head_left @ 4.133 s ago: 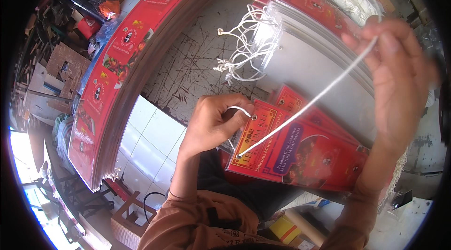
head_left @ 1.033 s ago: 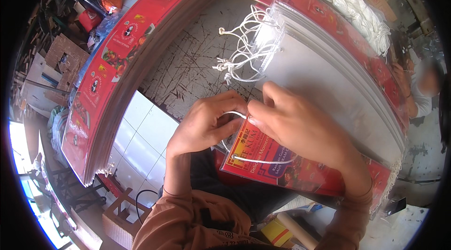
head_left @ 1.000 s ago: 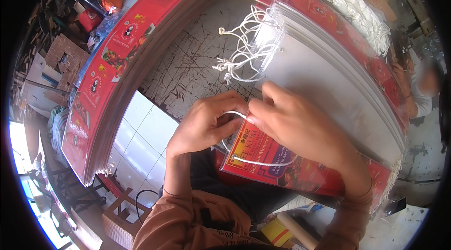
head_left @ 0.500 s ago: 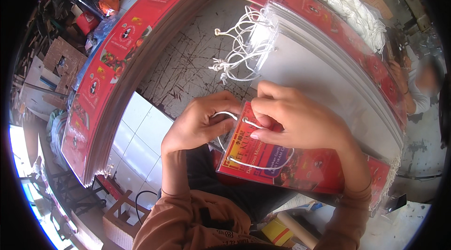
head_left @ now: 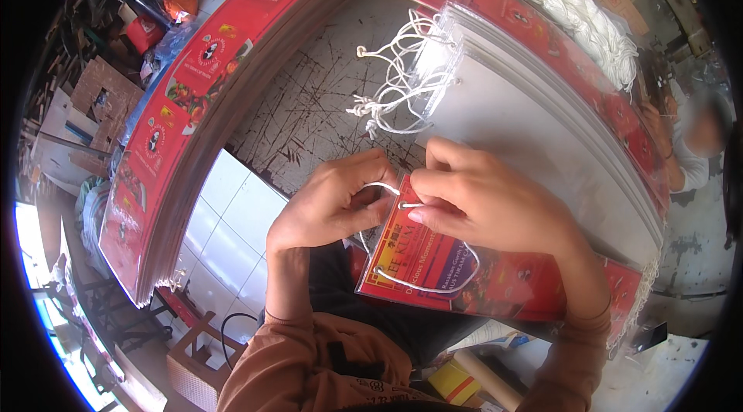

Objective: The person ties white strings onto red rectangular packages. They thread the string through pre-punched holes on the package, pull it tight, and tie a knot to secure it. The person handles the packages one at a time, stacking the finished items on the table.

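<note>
A long red printed plastic-covered sign lies in front of me, with its left end turned up toward my hands. White cord runs through holes at that end and hangs in a loop over the printed face. My left hand is closed at the sign's left edge, its fingers curled around a small loop of the cord. With thumb and fingers closed, my right hand pinches the cord by the upper hole and steadies the sign's corner. The fingertips of my left hand are partly hidden.
A tall stack of red signs curves along the left. To the right, another stack shows pale backs and knotted cords. A white cord hank lies behind it. Another person is at the far right.
My right thumb has shifted left, closer to the upper hole. The cord loop beside my left fingers stands out wider, and the loop over the sign's face has shifted slightly.
</note>
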`<action>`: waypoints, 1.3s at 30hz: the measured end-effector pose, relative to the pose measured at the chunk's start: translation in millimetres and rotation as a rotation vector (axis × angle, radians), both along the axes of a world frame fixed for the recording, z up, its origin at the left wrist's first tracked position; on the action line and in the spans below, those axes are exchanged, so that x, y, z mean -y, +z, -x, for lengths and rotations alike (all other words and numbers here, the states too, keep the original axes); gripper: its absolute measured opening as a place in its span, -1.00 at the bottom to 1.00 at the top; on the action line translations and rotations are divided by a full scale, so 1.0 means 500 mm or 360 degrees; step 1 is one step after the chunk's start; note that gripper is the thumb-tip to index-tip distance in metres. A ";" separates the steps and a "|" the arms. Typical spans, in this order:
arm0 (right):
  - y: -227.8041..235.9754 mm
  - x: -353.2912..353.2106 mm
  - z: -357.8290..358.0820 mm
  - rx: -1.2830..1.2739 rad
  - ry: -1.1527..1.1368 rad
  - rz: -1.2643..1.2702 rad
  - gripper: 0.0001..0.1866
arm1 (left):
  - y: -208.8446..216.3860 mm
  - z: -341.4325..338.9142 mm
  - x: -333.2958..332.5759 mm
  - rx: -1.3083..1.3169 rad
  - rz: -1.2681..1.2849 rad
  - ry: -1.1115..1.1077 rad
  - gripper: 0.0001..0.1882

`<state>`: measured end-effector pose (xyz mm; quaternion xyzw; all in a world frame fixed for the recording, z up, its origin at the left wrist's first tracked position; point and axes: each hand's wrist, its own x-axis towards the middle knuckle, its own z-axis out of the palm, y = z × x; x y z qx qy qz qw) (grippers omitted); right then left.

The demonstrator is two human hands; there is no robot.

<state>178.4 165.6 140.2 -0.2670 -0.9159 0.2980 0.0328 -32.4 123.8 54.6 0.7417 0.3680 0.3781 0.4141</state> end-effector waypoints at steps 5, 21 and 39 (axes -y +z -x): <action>0.017 -0.010 -0.002 0.0057 -0.0020 0.0179 -0.83 | -0.002 -0.002 0.004 0.0068 0.0027 0.0033 -0.82; 0.003 -0.009 -0.004 -0.0014 0.0034 0.0083 -0.83 | 0.004 0.002 0.004 0.0149 0.0068 -0.0025 -0.84; -0.033 0.002 -0.006 -0.0189 0.0064 -0.0224 -0.81 | 0.015 -0.006 0.005 -0.0017 0.0136 0.0028 -0.78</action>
